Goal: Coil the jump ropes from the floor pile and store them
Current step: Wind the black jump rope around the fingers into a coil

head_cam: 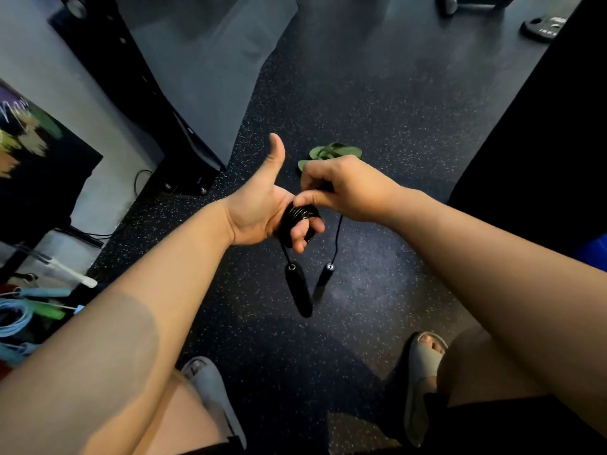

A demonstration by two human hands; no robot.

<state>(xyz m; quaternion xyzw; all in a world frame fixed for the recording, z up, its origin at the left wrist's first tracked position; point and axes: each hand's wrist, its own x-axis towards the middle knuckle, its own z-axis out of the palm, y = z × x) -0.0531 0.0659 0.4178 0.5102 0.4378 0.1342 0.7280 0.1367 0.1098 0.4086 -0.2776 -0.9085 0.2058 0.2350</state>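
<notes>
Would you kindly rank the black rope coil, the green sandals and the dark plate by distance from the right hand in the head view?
1. black rope coil, touching the right hand
2. green sandals, on the floor just beyond
3. dark plate, far off at upper right

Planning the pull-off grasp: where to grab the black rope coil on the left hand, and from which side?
Probably pinch across the wraps of the coil, coming from the fingertip side: it rings the fingers of the left hand, thumb raised clear, and handles hang underneath, blocking below.
</notes>
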